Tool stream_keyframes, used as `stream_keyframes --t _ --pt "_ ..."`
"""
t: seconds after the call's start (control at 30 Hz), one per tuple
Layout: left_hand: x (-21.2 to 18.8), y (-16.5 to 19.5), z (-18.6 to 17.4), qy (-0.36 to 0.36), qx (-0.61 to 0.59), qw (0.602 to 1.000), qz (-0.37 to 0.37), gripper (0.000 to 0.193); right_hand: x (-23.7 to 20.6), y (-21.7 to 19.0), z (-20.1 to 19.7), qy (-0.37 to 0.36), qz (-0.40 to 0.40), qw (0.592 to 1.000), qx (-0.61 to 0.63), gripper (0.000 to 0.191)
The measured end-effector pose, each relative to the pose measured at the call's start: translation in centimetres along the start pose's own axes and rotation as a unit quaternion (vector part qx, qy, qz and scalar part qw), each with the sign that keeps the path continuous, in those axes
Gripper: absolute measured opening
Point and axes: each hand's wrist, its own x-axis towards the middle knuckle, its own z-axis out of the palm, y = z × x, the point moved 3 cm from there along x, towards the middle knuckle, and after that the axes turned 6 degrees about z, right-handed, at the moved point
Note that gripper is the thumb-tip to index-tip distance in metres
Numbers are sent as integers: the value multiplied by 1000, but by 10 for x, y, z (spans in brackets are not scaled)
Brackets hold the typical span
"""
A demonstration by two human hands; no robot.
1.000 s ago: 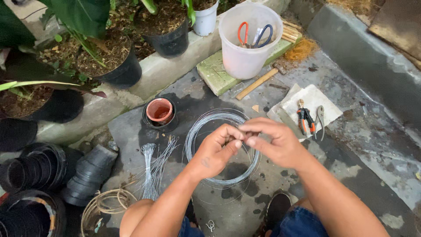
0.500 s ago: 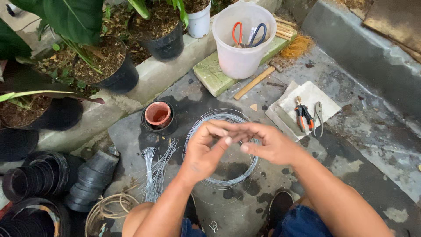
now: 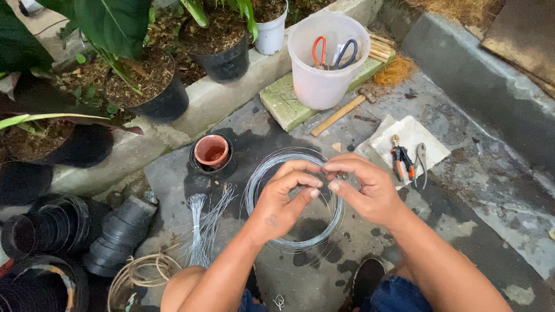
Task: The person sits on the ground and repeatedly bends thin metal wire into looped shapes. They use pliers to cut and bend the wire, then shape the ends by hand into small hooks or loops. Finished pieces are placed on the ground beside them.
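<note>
My left hand (image 3: 283, 199) and my right hand (image 3: 361, 188) meet fingertip to fingertip above a coil of thin grey wire (image 3: 289, 240) lying on the wet concrete. Both hands pinch a fine strand of that wire between thumb and fingers; the strand itself is barely visible. A bundle of cut wire pieces (image 3: 202, 222) lies just left of the coil. A small terracotta pot (image 3: 211, 151) sits inside a black pot beyond the coil.
Pliers and cutters (image 3: 407, 159) rest on a white cloth at the right. A white bucket (image 3: 321, 58) holding scissors stands on a green board, a hammer (image 3: 341, 112) beside it. Stacked black pots (image 3: 118, 231) and a rope coil (image 3: 141, 274) lie left. Potted plants (image 3: 156, 86) line the kerb.
Both hands have stayed together over the wire coil, shifting slightly while the fingers work the strand. The view has shifted a little.
</note>
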Motion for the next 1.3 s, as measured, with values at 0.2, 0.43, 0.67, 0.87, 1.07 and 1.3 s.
stream_keyframes --t 0.2,0.43,0.67,0.87,1.07,1.3 --pt "-6 -9 7 -52 -38 994 -92 11 -2 -1 -2 -46 7 999 -10 26" --pt "-12 -13 15 -46 -110 984 -131 26 4 -8 -6 -98 -22 995 -10 17" --pt "-2 -21 16 -58 -104 982 -148 29 6 -3 -13 -105 -3 994 3 13" --pt "-5 -25 15 -47 -31 977 -206 21 -1 13 -12 -91 50 992 74 11" --pt "-6 -28 18 -36 -86 955 -281 15 -3 27 -5 -101 130 976 142 7" --pt "-7 -29 15 -14 -63 947 -313 14 -3 29 0 -79 172 977 96 10"
